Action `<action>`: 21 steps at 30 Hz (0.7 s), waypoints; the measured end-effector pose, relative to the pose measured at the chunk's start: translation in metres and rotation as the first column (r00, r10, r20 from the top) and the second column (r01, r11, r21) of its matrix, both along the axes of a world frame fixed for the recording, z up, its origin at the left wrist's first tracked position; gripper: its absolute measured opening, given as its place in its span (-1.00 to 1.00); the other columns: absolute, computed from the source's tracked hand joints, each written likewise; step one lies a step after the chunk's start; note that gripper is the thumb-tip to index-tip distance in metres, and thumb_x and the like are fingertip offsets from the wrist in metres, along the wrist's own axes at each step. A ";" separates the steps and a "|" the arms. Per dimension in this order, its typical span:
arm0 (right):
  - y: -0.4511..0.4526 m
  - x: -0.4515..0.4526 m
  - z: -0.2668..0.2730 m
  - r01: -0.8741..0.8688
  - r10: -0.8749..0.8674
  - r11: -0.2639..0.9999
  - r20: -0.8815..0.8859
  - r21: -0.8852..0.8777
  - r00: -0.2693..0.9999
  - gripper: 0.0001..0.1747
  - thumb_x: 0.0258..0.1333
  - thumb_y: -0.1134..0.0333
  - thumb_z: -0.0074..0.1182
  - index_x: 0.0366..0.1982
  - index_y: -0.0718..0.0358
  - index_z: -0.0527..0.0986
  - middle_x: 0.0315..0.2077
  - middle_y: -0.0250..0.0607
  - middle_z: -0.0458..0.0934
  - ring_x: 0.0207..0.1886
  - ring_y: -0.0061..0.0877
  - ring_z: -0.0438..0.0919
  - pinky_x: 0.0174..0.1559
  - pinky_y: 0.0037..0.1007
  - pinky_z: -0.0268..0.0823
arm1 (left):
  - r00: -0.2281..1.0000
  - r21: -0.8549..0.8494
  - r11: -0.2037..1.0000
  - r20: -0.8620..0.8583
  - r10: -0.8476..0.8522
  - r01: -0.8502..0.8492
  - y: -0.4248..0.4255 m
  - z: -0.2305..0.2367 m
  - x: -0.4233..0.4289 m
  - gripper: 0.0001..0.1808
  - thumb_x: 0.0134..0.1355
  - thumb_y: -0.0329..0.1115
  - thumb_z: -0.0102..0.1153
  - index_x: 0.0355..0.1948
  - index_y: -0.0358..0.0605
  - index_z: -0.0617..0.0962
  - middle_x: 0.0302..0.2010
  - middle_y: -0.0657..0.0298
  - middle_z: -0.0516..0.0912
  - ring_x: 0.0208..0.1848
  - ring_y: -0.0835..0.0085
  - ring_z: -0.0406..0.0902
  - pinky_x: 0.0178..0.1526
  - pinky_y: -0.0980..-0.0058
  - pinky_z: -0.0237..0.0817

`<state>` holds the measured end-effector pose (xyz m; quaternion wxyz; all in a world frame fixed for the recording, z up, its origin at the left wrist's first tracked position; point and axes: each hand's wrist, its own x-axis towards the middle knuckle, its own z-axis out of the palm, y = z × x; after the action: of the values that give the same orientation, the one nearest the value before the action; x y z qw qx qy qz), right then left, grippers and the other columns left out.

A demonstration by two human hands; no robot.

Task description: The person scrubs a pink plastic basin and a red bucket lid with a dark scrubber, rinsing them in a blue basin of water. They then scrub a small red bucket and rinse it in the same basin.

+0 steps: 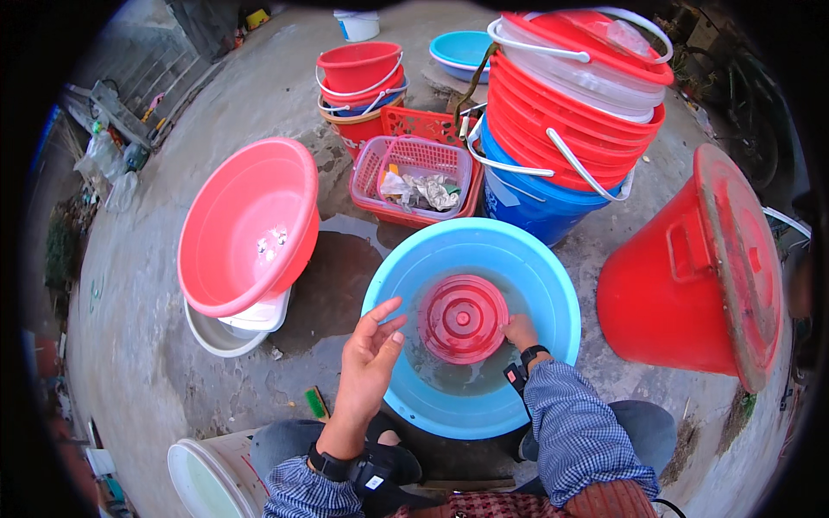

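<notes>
A light blue plastic basin (471, 414) holding some cloudy water stands on the ground before me. Inside it lies a round red plastic lid (463, 318) with concentric rings and a small central knob. My right hand (520, 332) grips this lid at its right edge. My left hand (372, 356) is raised over the basin's left rim, fingers apart, holding nothing. A brush with green bristles (316, 403) lies on the ground left of my left wrist.
A pink basin (252, 220) rests tilted on a white tub at left. Ahead are a pink basket (414, 152) with crumpled items and stacked red and blue buckets (570, 123). A lidded red bin (660, 278) stands right, a white bucket (217, 476) lower left.
</notes>
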<state>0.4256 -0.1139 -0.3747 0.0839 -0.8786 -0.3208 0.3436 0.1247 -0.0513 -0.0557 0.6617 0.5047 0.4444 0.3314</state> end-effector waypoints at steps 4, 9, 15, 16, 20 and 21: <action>0.004 -0.010 0.003 -0.024 0.045 0.986 0.125 -0.168 0.991 -0.54 -0.01 -0.02 0.32 -0.28 0.25 0.68 -0.22 -0.04 0.69 -0.17 -0.12 0.66 -0.13 -0.15 0.50 | 1.000 -0.010 1.000 -0.011 -0.005 0.005 0.000 0.001 0.003 -0.54 0.37 -0.49 0.05 0.29 -0.14 0.43 0.18 0.21 0.53 0.27 0.38 0.44 0.23 0.43 0.27; 0.012 -0.022 -0.003 -0.083 0.088 0.965 0.007 -0.250 0.996 -0.52 -0.05 -0.05 0.34 -0.29 0.24 0.69 -0.19 -0.04 0.69 -0.13 -0.11 0.65 -0.10 -0.16 0.49 | 0.999 0.003 0.999 -0.002 -0.052 0.052 0.004 -0.002 0.003 -0.55 0.36 -0.56 0.00 0.27 -0.17 0.44 0.28 0.18 0.43 0.27 0.36 0.45 0.22 0.44 0.28; 0.016 -0.016 0.000 -0.157 0.150 0.986 -0.119 -0.052 0.982 -0.64 -0.15 0.14 0.35 -0.36 0.27 0.68 -0.31 0.03 0.69 -0.23 -0.17 0.68 -0.17 -0.18 0.48 | 1.000 0.006 1.000 0.006 -0.004 0.004 0.006 -0.003 0.006 -0.58 0.38 -0.53 0.00 0.25 -0.17 0.46 0.20 0.15 0.52 0.20 0.41 0.50 0.20 0.48 0.29; 0.019 -0.012 0.006 -0.129 0.133 0.991 -0.184 0.034 0.974 -0.68 -0.17 0.17 0.35 -0.42 0.28 0.67 -0.39 -0.03 0.68 -0.31 -0.24 0.65 -0.23 -0.20 0.45 | 1.000 -0.003 1.000 0.011 0.002 -0.002 0.006 -0.002 0.006 -0.58 0.38 -0.52 0.00 0.25 -0.17 0.46 0.17 0.15 0.54 0.19 0.41 0.51 0.19 0.49 0.29; 0.038 0.007 0.050 -0.047 0.126 0.975 -0.364 0.218 0.923 -0.78 -0.23 0.32 0.37 -0.61 0.29 0.57 -0.64 -0.28 0.55 -0.55 -0.51 0.47 -0.42 -0.34 0.31 | 0.998 -0.026 0.999 0.042 0.042 -0.041 0.006 -0.001 0.004 -0.59 0.38 -0.51 0.00 0.25 -0.17 0.47 0.09 0.12 0.59 0.14 0.45 0.53 0.17 0.51 0.29; 0.045 0.012 0.066 -0.042 0.130 0.972 -0.382 0.230 0.915 -0.78 -0.24 0.35 0.38 -0.65 0.29 0.54 -0.68 -0.36 0.50 -0.58 -0.58 0.41 -0.46 -0.38 0.27 | 0.997 -0.025 0.998 0.058 0.051 -0.050 0.005 -0.001 0.004 -0.59 0.38 -0.51 0.00 0.25 -0.17 0.47 0.08 0.12 0.60 0.13 0.45 0.53 0.16 0.52 0.29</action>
<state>0.4372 -0.0691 -0.3090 0.2268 -0.7619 -0.3713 0.4799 0.1286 -0.0460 -0.0570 0.6717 0.4756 0.4414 0.3575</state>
